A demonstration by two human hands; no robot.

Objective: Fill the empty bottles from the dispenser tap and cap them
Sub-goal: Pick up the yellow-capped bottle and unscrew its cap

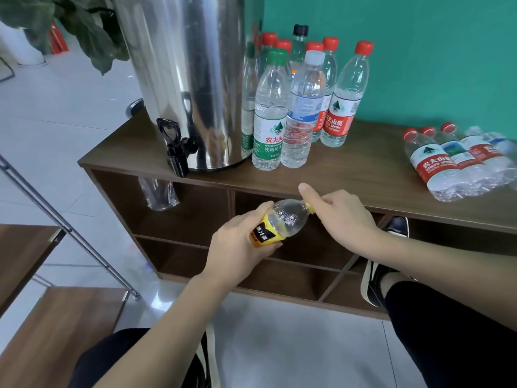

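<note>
Hands are both on the yellow-label bottle (279,222) out in front of the cabinet (363,163): left hand (237,247) gripping the body around the label, right hand (338,211) pinching the yellow cap (310,207), so it looks like the cap's being twisted, though I can't tell which way. Bottle is tilted, long axis running from near-left up to far-right, cap end toward the right hand. Farther back on top, the dispenser tap (176,147) sits far-left of the hands, upright capped bottles (296,107) stand right of it, and more bottles (458,161) lie flat at far right.
</note>
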